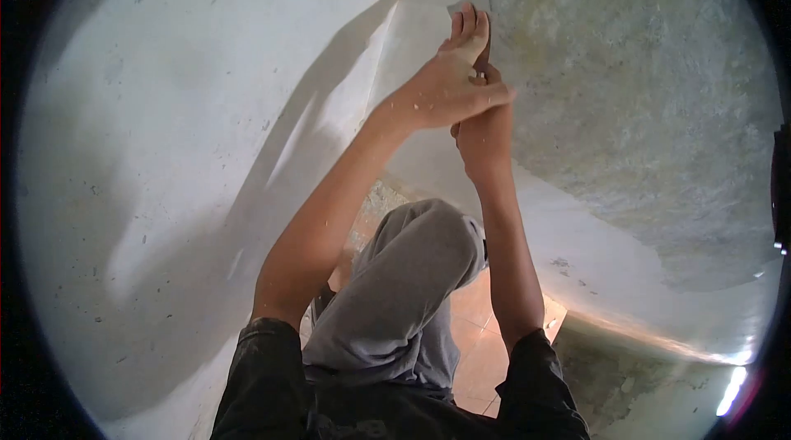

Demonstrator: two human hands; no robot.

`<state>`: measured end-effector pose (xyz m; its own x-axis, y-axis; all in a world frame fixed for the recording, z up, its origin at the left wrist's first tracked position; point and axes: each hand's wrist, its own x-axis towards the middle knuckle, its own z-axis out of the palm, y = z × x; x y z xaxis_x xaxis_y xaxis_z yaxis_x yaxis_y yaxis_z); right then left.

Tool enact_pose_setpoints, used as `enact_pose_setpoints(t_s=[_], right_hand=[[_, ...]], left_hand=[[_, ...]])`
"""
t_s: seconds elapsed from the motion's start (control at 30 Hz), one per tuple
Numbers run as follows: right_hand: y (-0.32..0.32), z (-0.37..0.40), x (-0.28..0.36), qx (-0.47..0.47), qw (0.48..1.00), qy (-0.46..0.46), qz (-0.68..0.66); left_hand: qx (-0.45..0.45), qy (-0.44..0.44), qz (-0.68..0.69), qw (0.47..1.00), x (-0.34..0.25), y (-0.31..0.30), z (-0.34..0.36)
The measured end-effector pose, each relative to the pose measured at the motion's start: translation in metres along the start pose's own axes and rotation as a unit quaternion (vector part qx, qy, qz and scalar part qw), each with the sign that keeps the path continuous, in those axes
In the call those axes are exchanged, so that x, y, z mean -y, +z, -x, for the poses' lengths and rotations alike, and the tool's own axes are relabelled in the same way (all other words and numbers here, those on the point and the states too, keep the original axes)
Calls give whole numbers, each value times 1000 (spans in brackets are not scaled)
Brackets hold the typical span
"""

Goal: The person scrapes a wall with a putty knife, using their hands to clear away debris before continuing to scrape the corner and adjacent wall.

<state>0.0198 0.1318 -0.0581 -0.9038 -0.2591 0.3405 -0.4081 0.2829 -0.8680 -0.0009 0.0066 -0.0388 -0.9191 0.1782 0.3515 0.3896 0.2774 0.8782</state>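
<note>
A pale wall filled the left of the frame, the arms' shadow slanting across it. A mottled grey-green patch covered much of the upper right, bordered by smoother white. Grey trousers with a bent knee took up the lower middle, above a dark shirt at the bottom edge, with a tiled floor showing just right of them. The left hand reached to upper centre, lying across the right hand, its fingers straight and close together. The right grip was largely hidden; whether either was clamped on anything, I could not tell. A thin greyish piece, too blurred to identify, showed beside the left fingertips at upper centre.
</note>
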Motion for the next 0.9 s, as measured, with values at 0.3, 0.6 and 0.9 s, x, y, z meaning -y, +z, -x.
enact_pose_setpoints(t_s=[0.3,0.6,0.9], right_hand=[[11,-13,-6,-6,1000,-1,-26],[19,40,13,15,958,237,-158],[15,86,2,174,980,78,57]], left_hand=[[0,26,-22,999,0,2,5],[57,-15,-27,998,23,8,44],[-48,-268,128,954,128,42,260]])
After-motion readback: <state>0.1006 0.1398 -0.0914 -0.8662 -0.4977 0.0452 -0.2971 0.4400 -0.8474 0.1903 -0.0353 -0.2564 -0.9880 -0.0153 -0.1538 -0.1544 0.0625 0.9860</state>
